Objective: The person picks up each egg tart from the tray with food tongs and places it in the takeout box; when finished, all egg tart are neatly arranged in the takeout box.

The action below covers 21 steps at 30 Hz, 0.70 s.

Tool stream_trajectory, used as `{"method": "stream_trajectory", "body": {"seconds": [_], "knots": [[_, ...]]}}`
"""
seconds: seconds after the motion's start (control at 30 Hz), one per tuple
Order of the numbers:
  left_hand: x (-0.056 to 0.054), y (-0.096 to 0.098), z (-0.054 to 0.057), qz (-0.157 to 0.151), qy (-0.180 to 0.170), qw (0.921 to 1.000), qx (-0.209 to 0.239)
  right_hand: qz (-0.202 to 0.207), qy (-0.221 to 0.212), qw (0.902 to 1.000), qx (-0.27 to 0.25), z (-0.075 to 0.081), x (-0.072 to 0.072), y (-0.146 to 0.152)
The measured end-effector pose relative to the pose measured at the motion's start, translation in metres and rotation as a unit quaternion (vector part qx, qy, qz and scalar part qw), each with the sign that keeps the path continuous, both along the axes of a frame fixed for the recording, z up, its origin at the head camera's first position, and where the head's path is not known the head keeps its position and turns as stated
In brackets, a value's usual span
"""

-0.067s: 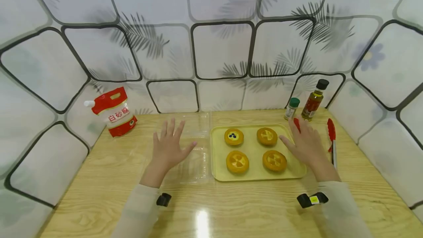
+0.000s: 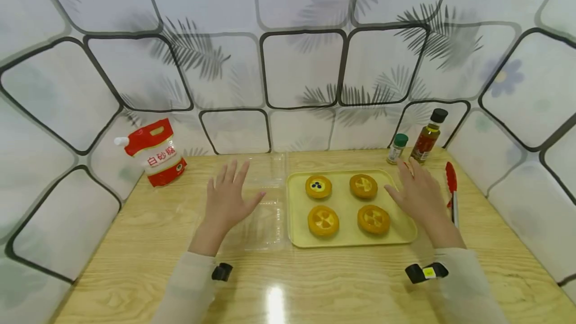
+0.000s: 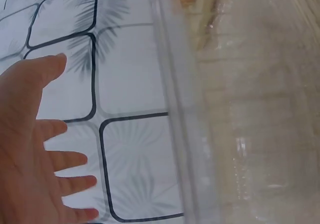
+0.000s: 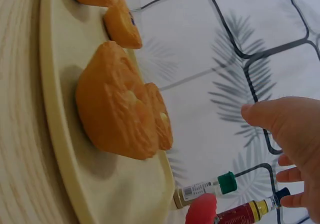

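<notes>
My left hand (image 2: 226,203) hovers with fingers spread over a clear plastic box (image 2: 270,221), holding nothing. In the left wrist view, the box's clear wall (image 3: 175,109) stands beside the hand. My right hand (image 2: 419,196) is held above the right end of a yellow tray (image 2: 346,241), its fingers extended and nothing in them. On the tray sit several round golden tarts; one tart (image 2: 318,186) has dark berries, and another tart (image 2: 374,219) shows a wedge pattern. A red thing (image 4: 202,209), mostly hidden by the right hand in the head view, lies beyond the tray.
A red and white bag of sugar (image 2: 163,156) stands at the back left. At the back right are a green-capped jar (image 2: 397,149) and a dark-capped bottle (image 2: 426,139). Red-tipped tongs (image 2: 453,186) lie to the right. Patterned walls (image 2: 301,69) enclose the table (image 2: 342,289).
My left hand has shifted slightly left, and my right hand slightly right. The tray, tarts and box have stayed in place.
</notes>
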<state>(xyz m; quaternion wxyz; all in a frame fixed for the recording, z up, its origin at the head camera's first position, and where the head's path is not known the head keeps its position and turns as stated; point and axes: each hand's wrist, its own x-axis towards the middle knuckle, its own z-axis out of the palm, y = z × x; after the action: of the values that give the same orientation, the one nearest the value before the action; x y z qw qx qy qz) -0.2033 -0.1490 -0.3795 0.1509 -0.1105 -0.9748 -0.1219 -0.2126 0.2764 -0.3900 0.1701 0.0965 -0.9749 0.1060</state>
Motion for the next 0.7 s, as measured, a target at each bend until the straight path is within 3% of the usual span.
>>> {"method": "stream_trajectory", "body": {"seconds": [0.07,0.17,0.23,0.27,0.33,0.43,0.53,0.7], "knots": [[-0.001,-0.003,0.001,-0.011,0.061,0.998,0.017,-0.014,0.026,0.9993,-0.023,0.004,0.002,0.003],[-0.001,-0.009,0.005,-0.024,0.144,0.988,0.051,-0.052,0.046,0.9964,-0.049,0.009,0.006,0.011],[0.0,-0.014,0.007,-0.023,0.175,0.9818,0.071,-0.078,0.061,0.9933,-0.059,0.011,0.009,0.019],[0.001,-0.017,0.008,-0.018,0.172,0.9808,0.089,-0.094,0.053,0.9919,-0.066,0.012,0.01,0.023],[0.003,-0.024,0.011,0.002,0.135,0.9836,0.12,-0.121,0.033,0.9886,-0.083,0.012,0.013,0.034],[0.006,-0.038,0.012,0.038,0.046,0.9845,0.165,-0.147,-0.015,0.9831,-0.108,0.009,0.016,0.052],[0.007,-0.052,0.01,0.052,-0.025,0.9774,0.203,-0.159,-0.064,0.9776,-0.123,0.002,0.017,0.07],[0.011,-0.077,0.002,0.048,-0.091,0.9644,0.243,-0.157,-0.134,0.9689,-0.137,-0.016,0.016,0.09]]}}
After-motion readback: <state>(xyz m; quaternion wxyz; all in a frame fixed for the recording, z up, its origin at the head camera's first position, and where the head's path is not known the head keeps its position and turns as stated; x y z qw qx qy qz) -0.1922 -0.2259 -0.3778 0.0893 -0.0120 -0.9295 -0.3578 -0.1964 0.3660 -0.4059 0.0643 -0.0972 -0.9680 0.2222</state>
